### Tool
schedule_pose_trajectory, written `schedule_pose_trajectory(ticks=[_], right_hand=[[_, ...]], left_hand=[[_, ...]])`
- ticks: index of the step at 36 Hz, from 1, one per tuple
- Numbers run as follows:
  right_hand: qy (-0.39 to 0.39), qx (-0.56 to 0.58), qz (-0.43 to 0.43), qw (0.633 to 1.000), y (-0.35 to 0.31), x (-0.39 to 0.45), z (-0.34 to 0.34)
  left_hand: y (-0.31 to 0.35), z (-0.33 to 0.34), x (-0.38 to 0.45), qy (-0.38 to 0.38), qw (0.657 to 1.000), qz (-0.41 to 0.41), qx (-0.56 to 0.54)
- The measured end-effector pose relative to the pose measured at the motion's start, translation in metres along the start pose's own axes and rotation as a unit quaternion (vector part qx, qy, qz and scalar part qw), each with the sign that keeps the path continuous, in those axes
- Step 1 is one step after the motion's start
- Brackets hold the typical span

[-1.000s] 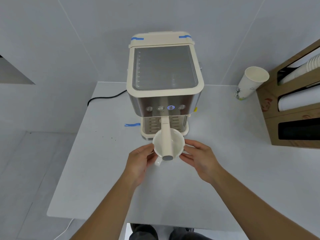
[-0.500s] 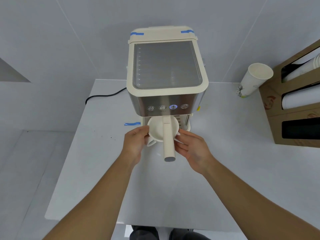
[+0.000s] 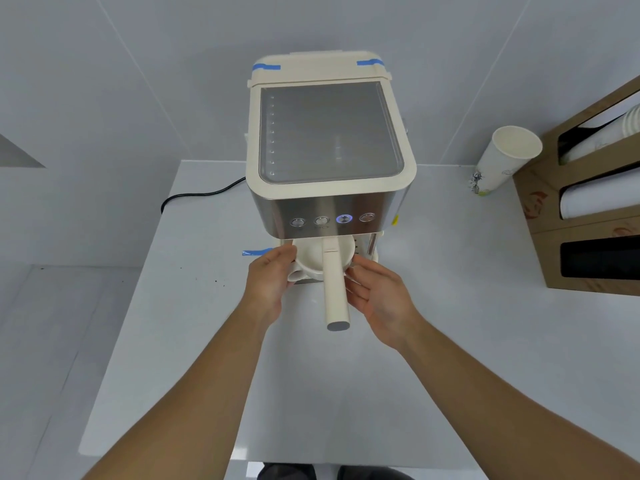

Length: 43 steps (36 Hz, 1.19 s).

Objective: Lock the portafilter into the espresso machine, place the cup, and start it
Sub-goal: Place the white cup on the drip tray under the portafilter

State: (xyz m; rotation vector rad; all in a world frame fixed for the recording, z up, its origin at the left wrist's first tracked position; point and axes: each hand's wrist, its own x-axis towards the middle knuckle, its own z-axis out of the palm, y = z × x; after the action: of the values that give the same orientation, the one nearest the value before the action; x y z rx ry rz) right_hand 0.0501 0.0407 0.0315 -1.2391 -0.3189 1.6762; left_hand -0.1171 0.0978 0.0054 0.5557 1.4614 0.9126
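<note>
A cream and steel espresso machine (image 3: pixel 329 140) stands at the back of the white table (image 3: pixel 194 341). Its third button (image 3: pixel 344 218) glows blue. The portafilter's cream handle (image 3: pixel 335 289) sticks straight out toward me from under the front panel. Beneath it a white cup (image 3: pixel 311 254) sits half under the machine on the drip tray, its small handle to the left. My left hand (image 3: pixel 272 282) grips the cup's left side. My right hand (image 3: pixel 375 292) touches the cup's right rim with its fingers spread.
A paper cup (image 3: pixel 502 161) stands at the back right beside a brown cardboard cup dispenser (image 3: pixel 588 216). A black power cord (image 3: pixel 201 194) runs left behind the machine. Blue tape (image 3: pixel 256 252) marks the table left of the machine.
Both hands have pushed the white cup away from me, from in front of the machine to under the portafilter on the drip tray. The view has moved closer.
</note>
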Motion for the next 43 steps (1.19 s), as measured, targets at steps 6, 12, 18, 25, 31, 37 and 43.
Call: schedule_pose_trajectory(ticks=[6, 12, 18, 25, 31, 37, 43], right_hand=[[0.014, -0.005, 0.006, 1.000, 0.002, 0.002, 0.000], [0.009, -0.006, 0.011, 1.000, -0.003, -0.004, 0.002], [0.021, 0.020, 0.022, 0.999, -0.002, -0.007, -0.002], [0.032, 0.055, 0.028, 0.998, -0.001, -0.005, -0.002], [0.020, 0.050, 0.024, 0.998, -0.001, 0.000, 0.001], [0.015, 0.043, 0.019, 0.999, -0.003, 0.005, 0.002], [0.016, 0.064, 0.022, 0.998, 0.002, 0.005, 0.003]], left_hand=[[-0.001, 0.002, -0.008, -0.013, 1.000, 0.000, -0.026], [-0.008, 0.001, -0.016, 0.036, 0.997, -0.049, -0.046], [-0.021, -0.004, -0.027, 0.081, 0.985, -0.096, -0.116], [-0.014, -0.003, -0.029, 0.085, 0.982, -0.103, -0.134], [-0.013, -0.002, -0.027, 0.085, 0.981, -0.101, -0.144], [-0.013, 0.003, -0.024, 0.085, 0.980, -0.104, -0.150], [-0.013, 0.004, -0.022, 0.087, 0.976, -0.104, -0.170]])
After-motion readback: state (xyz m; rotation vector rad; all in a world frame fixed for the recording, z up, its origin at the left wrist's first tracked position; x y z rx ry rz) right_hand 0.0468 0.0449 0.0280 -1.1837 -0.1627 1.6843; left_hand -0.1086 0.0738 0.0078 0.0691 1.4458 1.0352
